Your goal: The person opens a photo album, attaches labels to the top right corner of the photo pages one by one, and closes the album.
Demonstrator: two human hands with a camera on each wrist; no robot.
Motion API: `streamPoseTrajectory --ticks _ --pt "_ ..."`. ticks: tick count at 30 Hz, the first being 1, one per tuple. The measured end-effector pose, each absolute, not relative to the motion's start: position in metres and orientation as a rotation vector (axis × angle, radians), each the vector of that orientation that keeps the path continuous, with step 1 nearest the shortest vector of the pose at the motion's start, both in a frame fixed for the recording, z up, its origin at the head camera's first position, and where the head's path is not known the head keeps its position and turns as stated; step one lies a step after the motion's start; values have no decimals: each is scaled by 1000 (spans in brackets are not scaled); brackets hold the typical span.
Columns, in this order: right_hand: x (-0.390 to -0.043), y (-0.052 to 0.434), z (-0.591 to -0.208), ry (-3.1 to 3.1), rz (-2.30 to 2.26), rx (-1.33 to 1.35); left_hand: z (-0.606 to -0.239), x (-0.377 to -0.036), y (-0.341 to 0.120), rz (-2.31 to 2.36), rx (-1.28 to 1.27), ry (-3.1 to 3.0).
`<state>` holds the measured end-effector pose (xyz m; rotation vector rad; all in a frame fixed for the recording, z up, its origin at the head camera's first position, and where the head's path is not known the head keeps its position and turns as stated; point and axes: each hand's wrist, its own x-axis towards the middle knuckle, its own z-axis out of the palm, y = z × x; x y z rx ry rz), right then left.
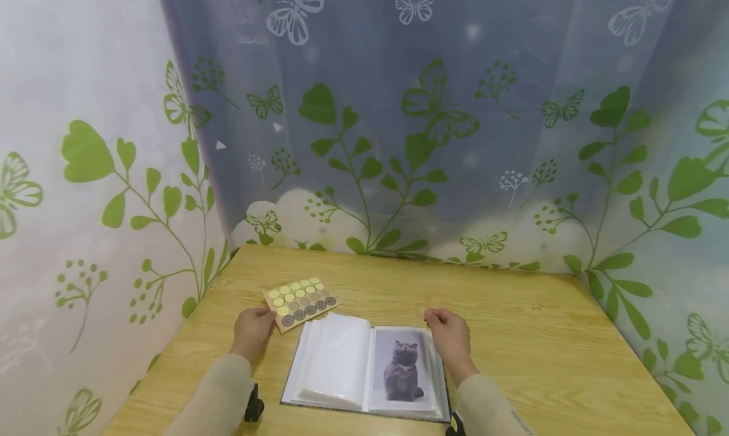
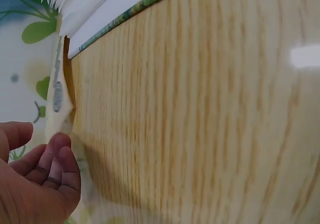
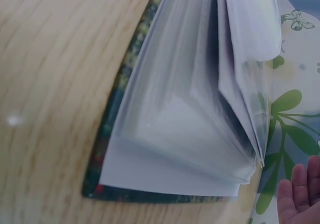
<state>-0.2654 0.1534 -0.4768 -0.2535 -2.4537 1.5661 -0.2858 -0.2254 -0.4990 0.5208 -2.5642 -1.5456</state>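
Note:
My left hand grips the left edge of a sheet of round coin-like pieces, yellow, tan and grey in rows. In the left wrist view the fingers curl at the edge of that sheet, which stands tilted over the table. An open photo album lies before me, a grey cat picture on its right page. My right hand is beside the album's upper right corner, thumb near the index finger. In the right wrist view its loosely bent fingers show at the frame's edge, apart from the album.
The wooden table extends to both sides of the album. A butterfly-and-leaf patterned curtain encloses its back and sides. The album's white and clear pages fan above its dark patterned cover.

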Motion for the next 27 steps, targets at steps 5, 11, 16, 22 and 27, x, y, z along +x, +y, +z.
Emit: streamPoseTrajectory --ticks 5,11,16,22,27 --pt "-264 153 -477 -2454 1578 -245 -499 -283 -228 -1465 499 -2626" --pt "-263 153 -475 -2455 1550 -228 -491 -281 -217 -1514 323 -2590" --pt "-263 153 -474 -2447 1542 -230 -485 -282 -198 -1523 265 -2593" --pt "-261 153 -474 -2445 1578 -234 -478 -279 -173 -1492 144 -2649" --pt "-261 153 -476 -2433 1596 -240 -470 -272 -144 -1423 -25 -2724"
